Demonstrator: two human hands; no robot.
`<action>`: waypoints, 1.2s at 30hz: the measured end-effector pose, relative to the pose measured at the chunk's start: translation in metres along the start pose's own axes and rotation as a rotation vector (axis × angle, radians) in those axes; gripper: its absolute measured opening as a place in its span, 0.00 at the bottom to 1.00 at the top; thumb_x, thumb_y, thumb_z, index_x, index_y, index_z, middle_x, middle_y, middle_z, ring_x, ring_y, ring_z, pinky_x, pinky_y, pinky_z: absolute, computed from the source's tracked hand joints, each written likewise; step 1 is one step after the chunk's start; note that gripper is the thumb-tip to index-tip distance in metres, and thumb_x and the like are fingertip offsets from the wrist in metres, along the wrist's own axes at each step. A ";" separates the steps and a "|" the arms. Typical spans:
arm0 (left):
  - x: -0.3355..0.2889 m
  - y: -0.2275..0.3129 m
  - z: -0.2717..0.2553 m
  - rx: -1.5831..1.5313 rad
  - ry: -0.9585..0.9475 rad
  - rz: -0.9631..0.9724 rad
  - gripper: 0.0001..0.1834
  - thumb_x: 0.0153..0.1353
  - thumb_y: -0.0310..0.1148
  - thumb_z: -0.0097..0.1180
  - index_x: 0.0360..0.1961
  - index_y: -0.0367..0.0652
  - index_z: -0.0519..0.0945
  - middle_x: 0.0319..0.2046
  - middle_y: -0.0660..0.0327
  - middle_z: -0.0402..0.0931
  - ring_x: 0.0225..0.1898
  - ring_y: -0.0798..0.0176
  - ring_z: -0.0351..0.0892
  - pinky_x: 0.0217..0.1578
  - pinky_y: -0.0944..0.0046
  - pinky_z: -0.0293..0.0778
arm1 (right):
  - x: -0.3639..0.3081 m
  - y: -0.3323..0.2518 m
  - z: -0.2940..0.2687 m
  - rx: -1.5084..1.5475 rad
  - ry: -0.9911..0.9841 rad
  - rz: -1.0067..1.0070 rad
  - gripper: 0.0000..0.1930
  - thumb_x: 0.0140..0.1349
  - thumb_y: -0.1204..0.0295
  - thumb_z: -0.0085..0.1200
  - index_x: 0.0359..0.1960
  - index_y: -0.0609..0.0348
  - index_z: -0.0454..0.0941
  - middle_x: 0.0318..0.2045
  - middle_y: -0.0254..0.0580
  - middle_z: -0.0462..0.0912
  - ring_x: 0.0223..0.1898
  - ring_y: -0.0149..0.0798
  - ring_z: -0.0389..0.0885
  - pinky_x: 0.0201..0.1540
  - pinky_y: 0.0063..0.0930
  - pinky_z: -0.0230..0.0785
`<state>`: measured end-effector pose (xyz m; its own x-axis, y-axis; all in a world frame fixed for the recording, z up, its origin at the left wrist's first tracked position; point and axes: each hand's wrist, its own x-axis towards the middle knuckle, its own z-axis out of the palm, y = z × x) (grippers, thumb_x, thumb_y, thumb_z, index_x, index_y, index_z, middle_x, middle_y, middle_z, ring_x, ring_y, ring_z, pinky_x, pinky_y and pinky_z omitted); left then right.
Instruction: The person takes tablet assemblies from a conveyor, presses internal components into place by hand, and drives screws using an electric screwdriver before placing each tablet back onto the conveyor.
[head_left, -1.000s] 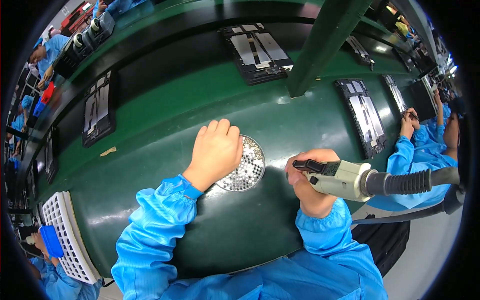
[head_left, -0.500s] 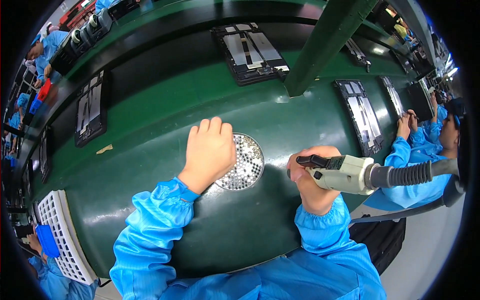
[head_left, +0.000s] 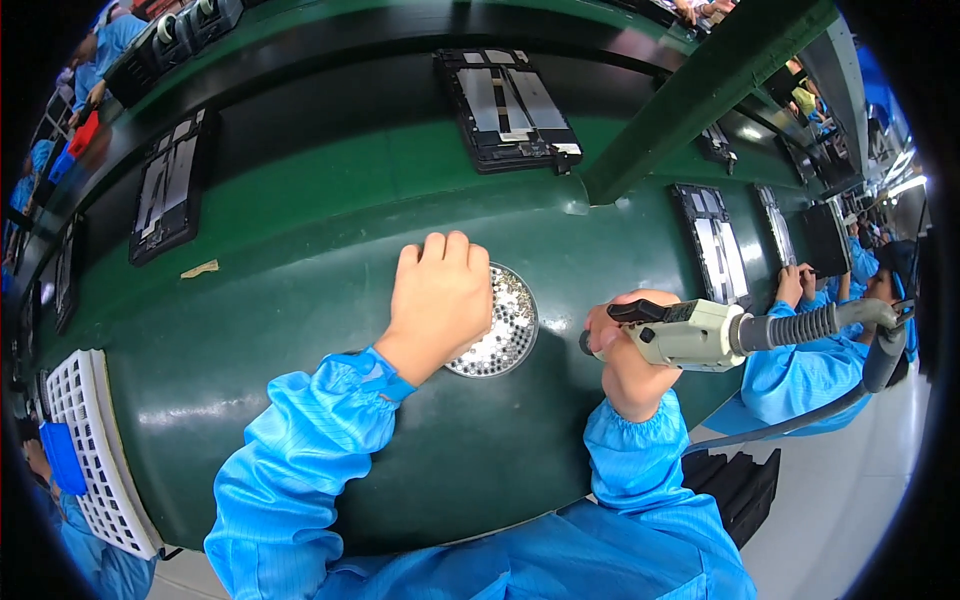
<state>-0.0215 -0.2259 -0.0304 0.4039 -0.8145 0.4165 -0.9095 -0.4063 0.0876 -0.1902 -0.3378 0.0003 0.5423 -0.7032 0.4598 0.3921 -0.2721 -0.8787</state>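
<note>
On the green bench lies a round, see-through screw plate (head_left: 500,335) dotted with small holes, many holding dark or silver screws. My left hand (head_left: 440,300) rests over its left edge, closed like a fist with the knuckles up. Its fingertips are turned away, so anything pinched in them is hidden. To the right of the plate, my right hand (head_left: 640,375) wraps round a cream electric screwdriver (head_left: 690,335) with a black lever on top and a ribbed grey hose at its rear. The tool's tip points left, partly behind my fingers.
Opened tablets (head_left: 512,110) with silver batteries lie along the far belt. Another tablet (head_left: 168,190) is at left, and one (head_left: 715,245) at right. A green post (head_left: 705,95) rises behind. A white grid rack (head_left: 95,430) stands at left. A co-worker (head_left: 820,340) sits at right.
The whole view has shifted slightly, so the bench things sit a little differently in it. Both hands keep the same pose, the left at the plate and the right round the electric screwdriver.
</note>
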 end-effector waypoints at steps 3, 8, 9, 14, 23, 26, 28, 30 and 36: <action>-0.005 -0.003 -0.001 -0.014 -0.011 0.003 0.09 0.54 0.36 0.54 0.28 0.41 0.75 0.31 0.56 0.71 0.37 0.54 0.71 0.37 0.55 0.66 | 0.000 0.001 -0.002 -0.002 -0.015 0.036 0.15 0.46 0.90 0.51 0.38 0.67 0.72 0.29 0.44 0.78 0.30 0.35 0.81 0.36 0.28 0.76; 0.003 0.012 0.004 0.006 0.064 0.005 0.11 0.55 0.38 0.55 0.30 0.40 0.76 0.33 0.55 0.72 0.39 0.54 0.71 0.39 0.55 0.66 | -0.001 -0.004 -0.002 -0.010 -0.014 0.026 0.15 0.47 0.90 0.51 0.38 0.67 0.72 0.29 0.43 0.78 0.30 0.34 0.80 0.36 0.27 0.75; 0.006 0.013 0.006 0.008 0.083 0.008 0.10 0.55 0.37 0.54 0.30 0.40 0.76 0.33 0.55 0.72 0.39 0.54 0.71 0.39 0.55 0.66 | -0.001 -0.004 -0.003 -0.011 -0.016 0.025 0.15 0.47 0.90 0.51 0.38 0.67 0.72 0.29 0.43 0.78 0.30 0.34 0.80 0.36 0.27 0.75; 0.003 -0.001 0.003 0.027 -0.013 0.014 0.09 0.54 0.34 0.53 0.31 0.39 0.76 0.37 0.53 0.73 0.42 0.52 0.72 0.41 0.55 0.68 | 0.001 -0.001 -0.007 0.015 0.000 0.052 0.16 0.47 0.91 0.52 0.39 0.66 0.72 0.30 0.43 0.78 0.31 0.34 0.80 0.37 0.26 0.75; -0.008 -0.013 -0.014 -0.230 -0.102 0.089 0.18 0.55 0.34 0.55 0.44 0.33 0.74 0.47 0.47 0.72 0.54 0.46 0.69 0.53 0.50 0.66 | 0.010 0.003 -0.023 -0.179 -0.076 -0.027 0.16 0.49 0.84 0.43 0.43 0.65 0.67 0.21 0.39 0.72 0.21 0.34 0.72 0.33 0.36 0.70; -0.014 -0.013 -0.013 -0.373 -0.111 0.119 0.25 0.55 0.39 0.58 0.49 0.31 0.72 0.50 0.44 0.70 0.57 0.42 0.66 0.58 0.47 0.62 | 0.013 0.007 -0.025 -0.178 -0.049 0.013 0.16 0.51 0.83 0.45 0.44 0.65 0.67 0.21 0.40 0.72 0.21 0.34 0.72 0.33 0.36 0.70; -0.021 -0.011 -0.010 -0.423 -0.116 0.124 0.29 0.55 0.41 0.60 0.51 0.30 0.71 0.52 0.43 0.69 0.59 0.40 0.65 0.59 0.46 0.60 | 0.020 0.002 -0.023 -0.085 -0.062 0.061 0.16 0.53 0.81 0.48 0.45 0.65 0.66 0.21 0.41 0.73 0.22 0.35 0.72 0.35 0.37 0.71; -0.032 -0.008 -0.006 -0.441 -0.141 0.141 0.32 0.53 0.43 0.62 0.52 0.30 0.70 0.54 0.42 0.68 0.60 0.39 0.63 0.61 0.44 0.58 | 0.028 0.006 -0.031 -0.118 -0.085 0.097 0.19 0.56 0.77 0.54 0.49 0.64 0.67 0.30 0.46 0.76 0.31 0.40 0.77 0.43 0.42 0.72; -0.038 -0.007 -0.001 -0.467 -0.139 0.176 0.33 0.53 0.45 0.62 0.53 0.30 0.70 0.55 0.44 0.68 0.63 0.40 0.61 0.63 0.44 0.57 | 0.047 0.005 -0.024 0.091 -0.092 0.156 0.17 0.57 0.80 0.54 0.48 0.64 0.67 0.28 0.46 0.76 0.30 0.39 0.77 0.40 0.38 0.71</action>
<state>-0.0309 -0.1915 -0.0459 0.2216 -0.9140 0.3399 -0.8988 -0.0562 0.4348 -0.1803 -0.3876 0.0140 0.6656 -0.6683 0.3322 0.3609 -0.1013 -0.9271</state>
